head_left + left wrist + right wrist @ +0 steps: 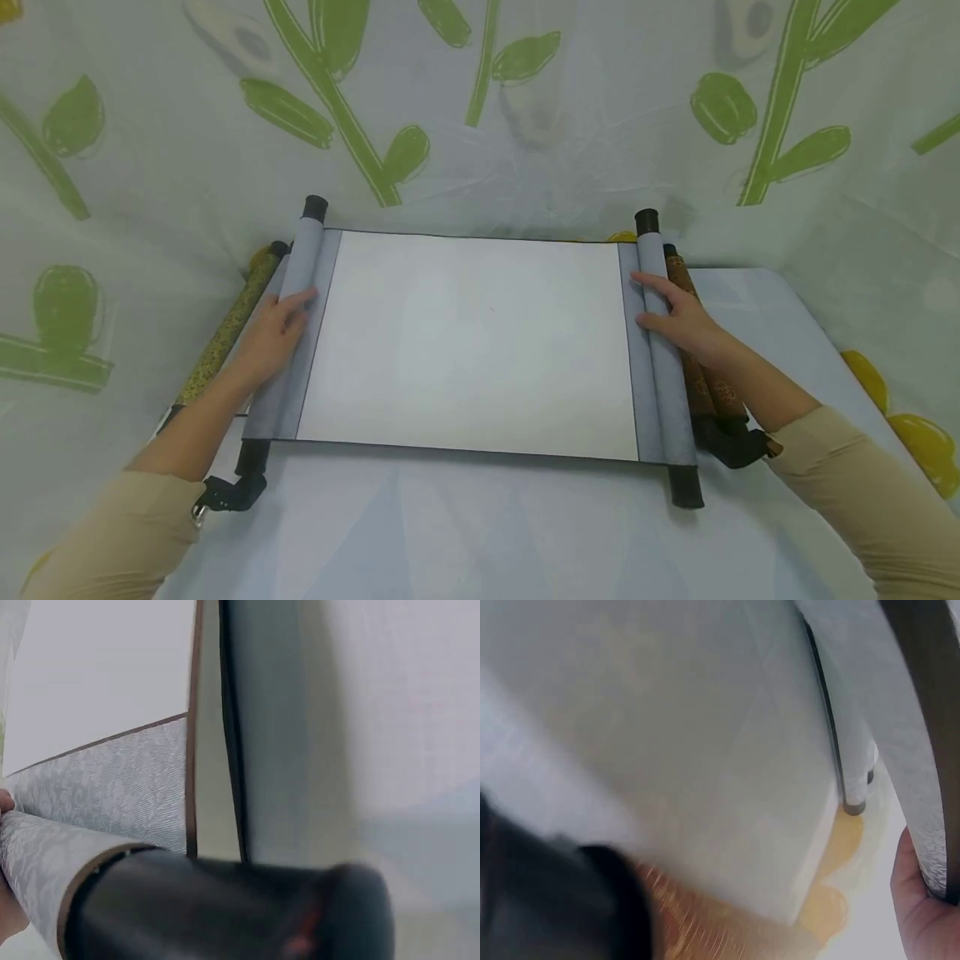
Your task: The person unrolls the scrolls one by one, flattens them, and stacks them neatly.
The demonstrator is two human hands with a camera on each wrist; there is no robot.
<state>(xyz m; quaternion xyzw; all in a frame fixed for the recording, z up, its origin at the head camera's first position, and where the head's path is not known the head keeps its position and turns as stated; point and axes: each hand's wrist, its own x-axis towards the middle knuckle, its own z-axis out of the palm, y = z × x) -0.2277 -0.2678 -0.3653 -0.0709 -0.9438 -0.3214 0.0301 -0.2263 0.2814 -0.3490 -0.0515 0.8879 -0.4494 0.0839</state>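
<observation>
A scroll is spread across the middle of the head view, with blank white paper (480, 342) bordered by grey-blue patterned brocade (112, 769). Its two ends are rolled on rods with black knobs. My left hand (270, 337) grips the left roll (266, 408) around its middle, fingers over the top. On the other side, my right hand (682, 321) holds the right roll (672, 400), with fingers spread across it. In the left wrist view, a black end knob (217, 907) fills the foreground. Part of the right hand (926, 919) curves round the roll in the right wrist view.
A yellow-green patterned rolled scroll (232, 325) lies beyond the left forearm. Brown patterned rolled scrolls (701, 387) lie beside the right roll, partly under the right forearm. The pale table (480, 533) stands against a leaf-printed cloth (570, 167).
</observation>
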